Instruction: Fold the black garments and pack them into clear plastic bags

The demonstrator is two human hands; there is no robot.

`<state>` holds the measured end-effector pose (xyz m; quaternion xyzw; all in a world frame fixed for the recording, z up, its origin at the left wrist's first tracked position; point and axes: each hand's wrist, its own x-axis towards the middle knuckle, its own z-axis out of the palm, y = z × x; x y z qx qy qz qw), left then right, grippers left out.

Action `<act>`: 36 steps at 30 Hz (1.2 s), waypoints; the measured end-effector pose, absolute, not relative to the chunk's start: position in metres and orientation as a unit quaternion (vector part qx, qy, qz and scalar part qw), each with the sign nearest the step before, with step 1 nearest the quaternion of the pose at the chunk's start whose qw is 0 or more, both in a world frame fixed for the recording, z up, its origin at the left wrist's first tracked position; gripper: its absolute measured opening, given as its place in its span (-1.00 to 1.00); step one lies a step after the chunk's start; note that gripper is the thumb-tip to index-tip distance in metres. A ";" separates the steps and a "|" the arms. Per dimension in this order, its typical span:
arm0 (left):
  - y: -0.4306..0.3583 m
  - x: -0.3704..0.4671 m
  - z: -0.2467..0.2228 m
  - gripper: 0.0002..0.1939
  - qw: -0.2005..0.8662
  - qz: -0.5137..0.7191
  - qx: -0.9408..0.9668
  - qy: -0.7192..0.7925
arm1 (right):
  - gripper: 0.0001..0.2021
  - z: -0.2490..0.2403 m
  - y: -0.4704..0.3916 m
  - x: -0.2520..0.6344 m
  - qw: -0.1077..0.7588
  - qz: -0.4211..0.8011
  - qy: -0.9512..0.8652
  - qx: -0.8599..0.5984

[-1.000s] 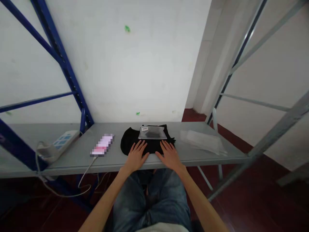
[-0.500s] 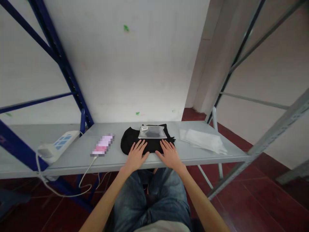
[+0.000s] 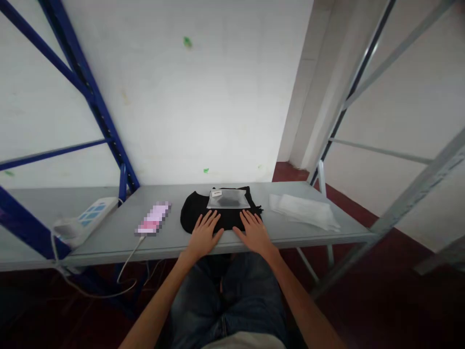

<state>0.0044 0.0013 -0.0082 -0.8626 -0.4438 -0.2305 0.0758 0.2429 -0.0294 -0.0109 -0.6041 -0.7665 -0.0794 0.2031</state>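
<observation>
A black cloth item (image 3: 189, 213) lies flat near the front of the grey shelf; I cannot tell what kind of garment or bag it is. On top of it rests a clear plastic bag (image 3: 228, 199) with a small white label at its upper left. My left hand (image 3: 205, 232) lies flat on the near left part of the black cloth, fingers spread. Flat on the near right part is my right hand (image 3: 254, 232), its fingers also apart. Both sets of fingertips end just below the plastic bag, and neither hand grips anything.
To the left lies a phone (image 3: 153, 219) with a pixelated screen and a white charging cable (image 3: 127, 264). Farther left sits a white power strip (image 3: 89, 218). Several translucent bags (image 3: 305, 211) are stacked at the right. Blue posts (image 3: 96, 104) and grey posts (image 3: 399, 194) frame the shelf (image 3: 232, 246).
Both hands stay in the same place on the black cloth. The view has shifted very slightly, and the wall looks brighter while the floor looks darker.
</observation>
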 end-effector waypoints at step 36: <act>-0.001 0.006 -0.005 -0.44 0.075 -0.229 -0.860 -0.450 | -0.31 -0.012 -0.029 0.243 0.205 -0.079 -0.767 -0.602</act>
